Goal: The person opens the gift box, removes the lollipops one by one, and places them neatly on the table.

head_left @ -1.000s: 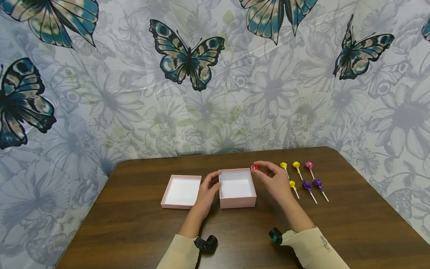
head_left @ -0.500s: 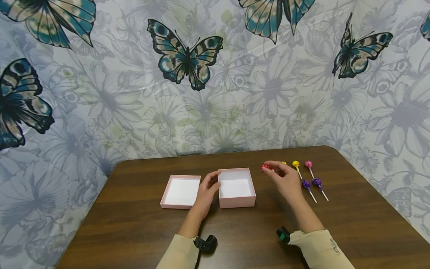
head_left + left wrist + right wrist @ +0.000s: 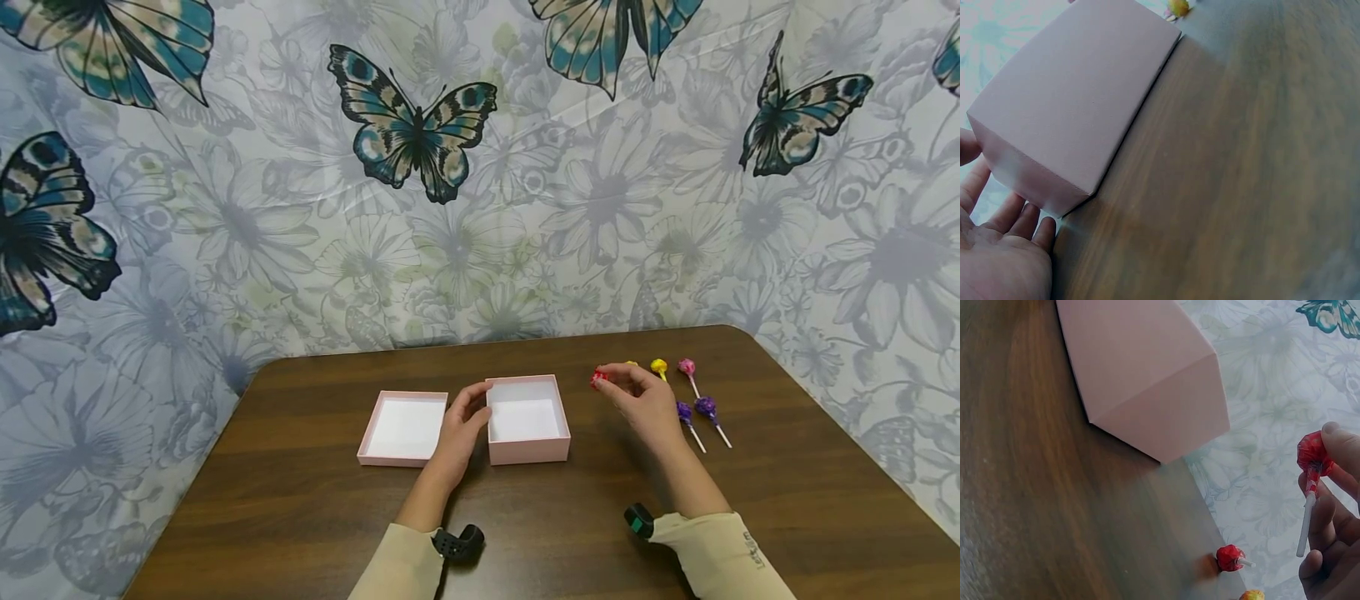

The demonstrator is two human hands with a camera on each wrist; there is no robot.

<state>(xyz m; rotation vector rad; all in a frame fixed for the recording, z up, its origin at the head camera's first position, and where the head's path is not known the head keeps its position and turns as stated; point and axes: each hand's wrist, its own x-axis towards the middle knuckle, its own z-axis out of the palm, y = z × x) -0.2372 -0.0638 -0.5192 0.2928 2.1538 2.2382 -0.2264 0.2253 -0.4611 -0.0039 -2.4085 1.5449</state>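
Note:
My right hand (image 3: 647, 408) pinches a red-wrapped lollipop (image 3: 1312, 453) by its head between thumb and fingertips, its white stick pointing down in the right wrist view. This hand is to the right of a pink box (image 3: 529, 452) with a white inside, and overlaps some lollipops behind it. At the box's left side, my left hand (image 3: 461, 433) rests its fingers against the wall and rim. The left wrist view shows those fingers (image 3: 1007, 215) fairly straight along the box's short side.
Left of the box lies its shallow pink lid (image 3: 405, 429), white side up. On the right are a pink lollipop (image 3: 687, 367), a yellow lollipop (image 3: 659, 367) and purple lollipops (image 3: 706, 406). Another red lollipop (image 3: 1230, 557) lies on the wooden table (image 3: 300, 517). A butterfly-patterned cloth (image 3: 525, 275) hangs behind.
My right hand has moved right, away from the box's right rim and over toward the lollipops, still pinching the red lollipop. The left hand and the box have stayed put.

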